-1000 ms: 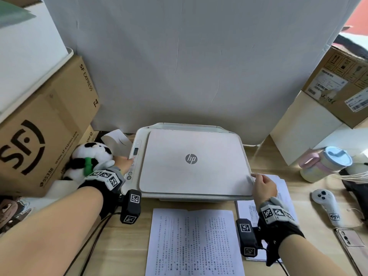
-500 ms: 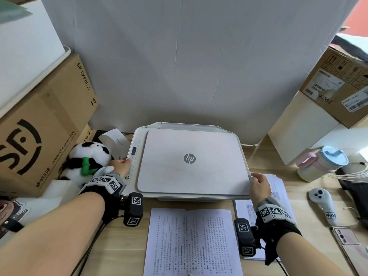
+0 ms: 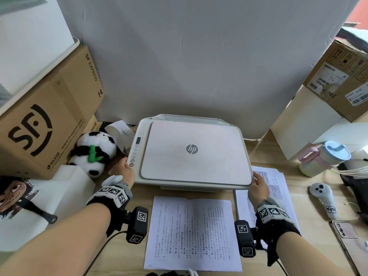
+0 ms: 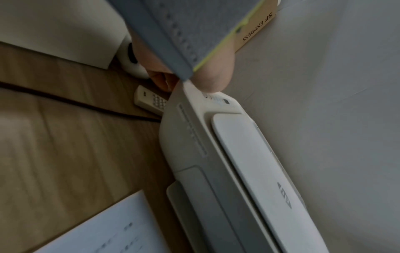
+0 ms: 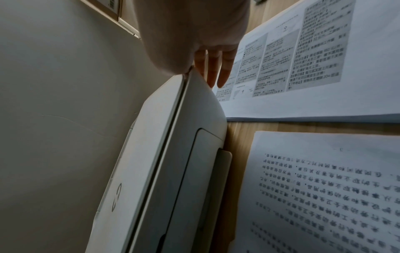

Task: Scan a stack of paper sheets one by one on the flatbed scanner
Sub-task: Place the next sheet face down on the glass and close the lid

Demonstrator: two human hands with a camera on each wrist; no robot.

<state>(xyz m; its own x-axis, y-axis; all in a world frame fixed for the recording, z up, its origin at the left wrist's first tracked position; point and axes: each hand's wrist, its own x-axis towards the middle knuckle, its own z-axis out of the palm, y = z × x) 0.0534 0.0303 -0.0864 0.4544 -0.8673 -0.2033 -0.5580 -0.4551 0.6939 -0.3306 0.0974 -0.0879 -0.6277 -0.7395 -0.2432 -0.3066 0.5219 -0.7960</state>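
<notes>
The right hand (image 3: 258,188) is touching the lid (image 3: 196,154) corner, fingers straight — grip holding nothing; light, stiff, hinged — lift there.

Both arms are bare, no sleeves. Left hand (image 3: 125,172) and right hand (image 3: 258,188) each wear a black wrist strap with grey-white tops covered in square black-and-white tags, plus a black tagged camera block and a thin black cable.

The scanner (image 3: 191,152) sits mid-counter (image 3: 278,154); a printed sheet (image 3: 191,234) lies before it, the paper stack (image 3: 278,188) to its right, a panda toy (image 3: 95,152) to its left.
</notes>
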